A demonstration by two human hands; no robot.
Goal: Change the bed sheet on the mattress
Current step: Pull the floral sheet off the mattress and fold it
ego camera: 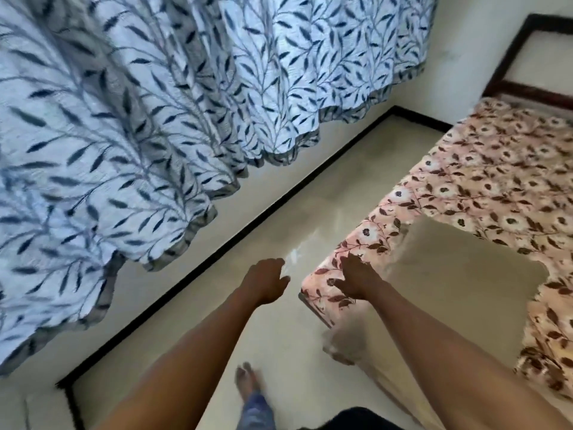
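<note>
1. You stand at the near corner of the mattress (465,268), both arms stretched out over it. The floral sheet (496,181) covers most of the bed, but a bare tan patch shows near you, so the sheet looks partly on or partly off; the picture does not say which.
2. Your right hand (356,280) lies flat on the sheet at the corner, fingers spread and slack, gripping nothing. It seems to press or smooth the cloth there.
3. Your left hand (268,279) hangs over the floor (279,336) just beside the corner, fingers loosely curled and empty, not touching the sheet.
4. The step in hand is most likely work on this corner. Your next move calls for pinching the sheet's edge with both hands and drawing it squarely over, or off, the corner.
5. The mattress runs its long axis from the corner at your hands away toward the far right, where a dark wooden frame (511,57) meets the wall. The curtain (155,119) hangs along the left, well apart from the bed.
</note>
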